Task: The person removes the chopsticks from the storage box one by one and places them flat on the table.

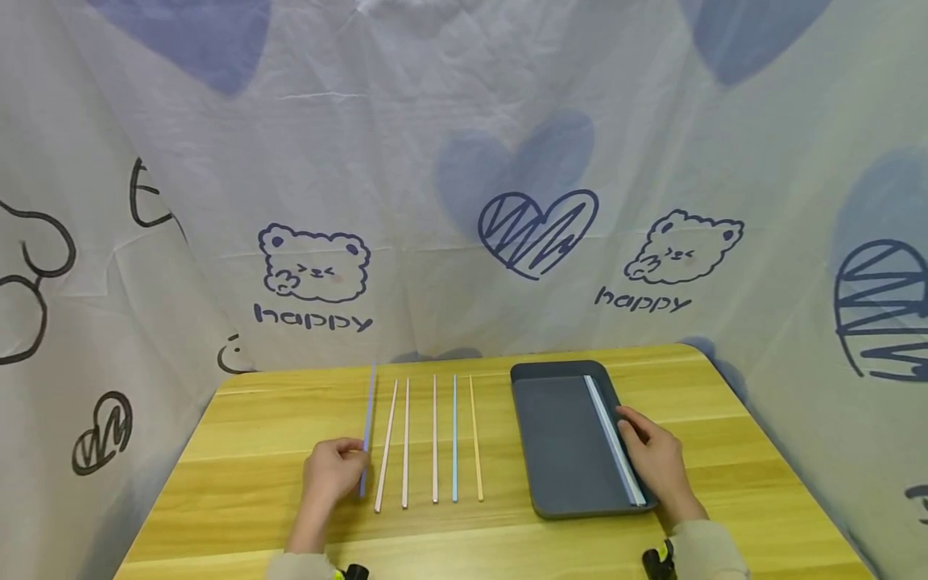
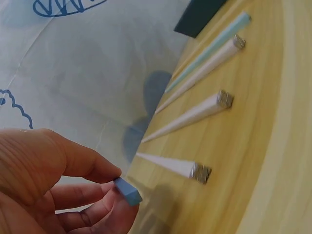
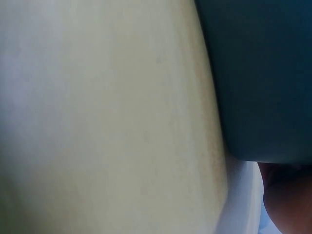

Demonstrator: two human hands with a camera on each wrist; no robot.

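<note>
In the head view my left hand (image 1: 333, 467) pinches a blue-violet chopstick (image 1: 370, 403) near its lower part, at the left of a row. The left wrist view shows the thick end of this chopstick (image 2: 128, 191) between thumb and fingers, above the wood. Right of it lie pale pink chopsticks (image 1: 435, 443) with glittery ends, a light blue chopstick (image 1: 454, 443) and a yellow chopstick (image 1: 475, 443). My right hand (image 1: 656, 463) holds the right rim of a dark grey tray (image 1: 565, 511). White and bluish chopsticks (image 1: 612, 435) lie together along that side inside it.
The wooden table (image 1: 239, 483) backs onto a white curtain (image 1: 406, 185) printed with hearts and bears. More curtain hangs on both sides. In the right wrist view, the tray wall (image 3: 263, 87) and pale wood fill most of the picture.
</note>
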